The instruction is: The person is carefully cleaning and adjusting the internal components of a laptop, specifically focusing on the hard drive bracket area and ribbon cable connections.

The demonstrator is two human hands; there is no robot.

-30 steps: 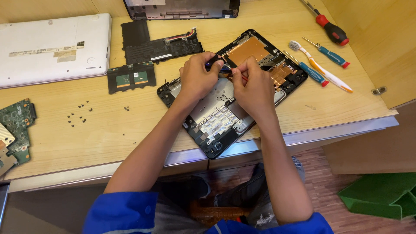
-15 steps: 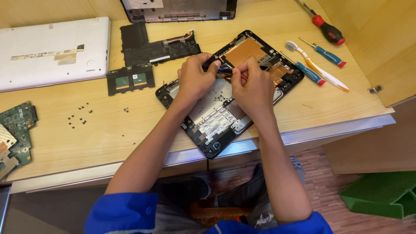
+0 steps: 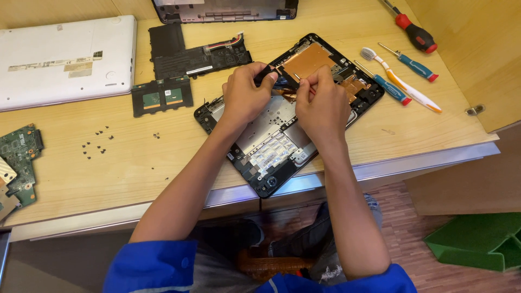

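Observation:
An opened black laptop base lies tilted on the wooden desk, its near corner over the front edge. A copper-coloured plate shows at its far end. My left hand rests on the base, fingers closed on a small black part. My right hand is beside it, pinching a thin tool or cable near the copper area; what it pinches is mostly hidden.
A white laptop lid lies far left, with a black battery pack and touchpad board nearby. Loose screws dot the desk. A green circuit board sits at left edge. Screwdrivers and a toothbrush lie right.
Both hands stay over the laptop's far end with only slight finger shifts. The camera view has drifted a little.

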